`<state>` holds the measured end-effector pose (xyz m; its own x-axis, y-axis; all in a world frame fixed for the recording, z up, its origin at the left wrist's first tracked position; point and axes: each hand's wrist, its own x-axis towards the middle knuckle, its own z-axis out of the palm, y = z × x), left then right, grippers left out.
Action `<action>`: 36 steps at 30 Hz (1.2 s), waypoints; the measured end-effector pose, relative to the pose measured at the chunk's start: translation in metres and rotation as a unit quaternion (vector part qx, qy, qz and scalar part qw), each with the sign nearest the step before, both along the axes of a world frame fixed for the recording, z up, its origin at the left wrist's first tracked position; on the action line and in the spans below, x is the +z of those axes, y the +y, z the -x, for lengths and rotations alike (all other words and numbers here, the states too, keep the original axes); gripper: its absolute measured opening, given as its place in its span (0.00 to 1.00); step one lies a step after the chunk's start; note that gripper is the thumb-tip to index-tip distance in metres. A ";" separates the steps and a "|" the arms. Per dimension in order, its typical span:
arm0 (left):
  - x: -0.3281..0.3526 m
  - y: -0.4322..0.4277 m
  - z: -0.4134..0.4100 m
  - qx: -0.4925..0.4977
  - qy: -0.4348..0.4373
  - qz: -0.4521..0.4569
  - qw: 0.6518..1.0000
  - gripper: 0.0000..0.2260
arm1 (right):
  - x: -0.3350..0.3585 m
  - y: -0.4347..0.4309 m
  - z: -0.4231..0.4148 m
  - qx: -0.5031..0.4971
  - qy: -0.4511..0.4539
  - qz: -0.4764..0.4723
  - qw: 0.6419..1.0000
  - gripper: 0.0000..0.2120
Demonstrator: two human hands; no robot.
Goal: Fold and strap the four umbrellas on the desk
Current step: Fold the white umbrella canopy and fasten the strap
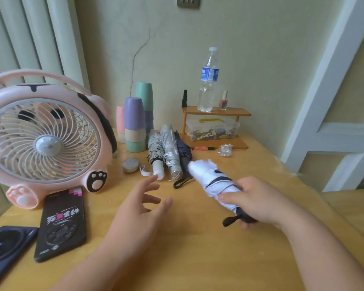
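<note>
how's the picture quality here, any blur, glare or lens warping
Head view: the wide-angle lens tilts the door frame and curves the right edge of the desk; light is soft and even, with only faint shadows under the left hand; the dark handle end of the white umbrella, gripped by the right hand, is motion-blurred; no strong glare.

Single head-worn wide-angle view, looking forward and down from the near side of the desk (198,259) toward the wall (250,49) behind it, close in, fan (44,141) at left edge, door (345,101) at right edge.
</note>
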<state>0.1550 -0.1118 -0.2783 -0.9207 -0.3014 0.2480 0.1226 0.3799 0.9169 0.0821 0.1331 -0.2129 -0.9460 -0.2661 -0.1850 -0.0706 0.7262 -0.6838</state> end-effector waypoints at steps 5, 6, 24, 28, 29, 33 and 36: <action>0.006 0.000 -0.002 0.012 0.033 0.104 0.994 0.11 | -0.016 0.030 0.023 -0.178 0.057 -0.213 0.959 0.12; 0.008 0.000 -0.002 0.013 0.031 0.115 0.993 0.09 | -0.018 0.035 0.025 -0.178 0.035 -0.214 0.960 0.12; 0.042 -0.021 0.157 0.069 -0.202 0.237 0.948 0.29 | -0.021 -0.128 0.123 -0.084 0.032 0.046 0.995 0.38; 0.042 -0.022 0.174 0.054 -0.230 0.236 0.943 0.30 | -0.028 -0.136 0.141 -0.068 0.021 0.028 0.997 0.43; 0.043 -0.022 0.175 0.053 -0.220 0.202 0.953 0.28 | -0.031 -0.137 0.143 -0.063 0.022 0.030 0.997 0.42; 0.037 -0.022 0.162 0.059 -0.166 -0.027 0.984 0.29 | -0.036 -0.138 0.140 -0.061 0.015 0.164 0.984 0.25; 0.026 -0.018 0.140 0.063 -0.115 -0.090 0.987 0.31 | -0.036 -0.130 0.120 -0.050 0.019 0.211 0.976 0.29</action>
